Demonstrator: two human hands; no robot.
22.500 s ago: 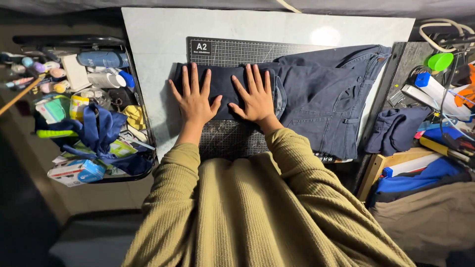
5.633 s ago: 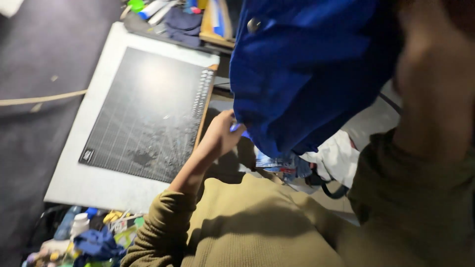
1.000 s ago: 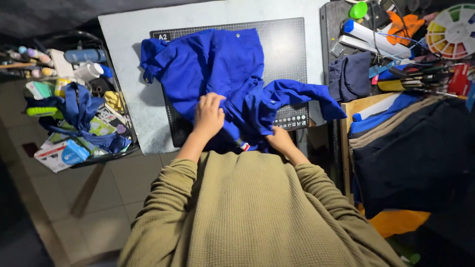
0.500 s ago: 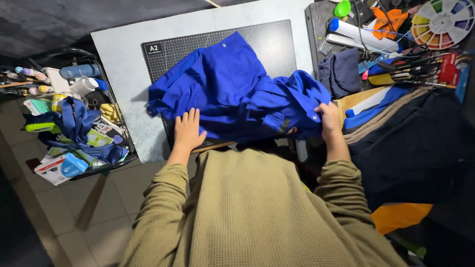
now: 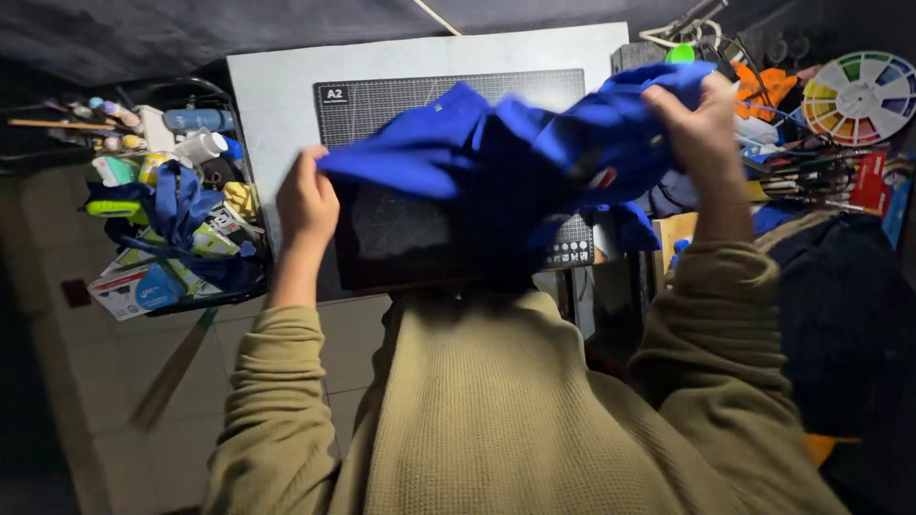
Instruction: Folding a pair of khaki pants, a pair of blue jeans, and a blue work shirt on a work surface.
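**Lifting a blue garment off the cutting mat**

Raised in both hands, the blue garment (image 5: 515,162) hung bunched above the dark mat (image 5: 401,229), where half a second earlier it had lain in a heap. The left hand (image 5: 305,200) pinched one edge at the left; the right hand (image 5: 701,124), higher, gripped the other end near the colour wheel (image 5: 859,95). Off the surface, the cloth looked ready to be shaken out or turned. A cluttered tray (image 5: 162,210) sat to the left.
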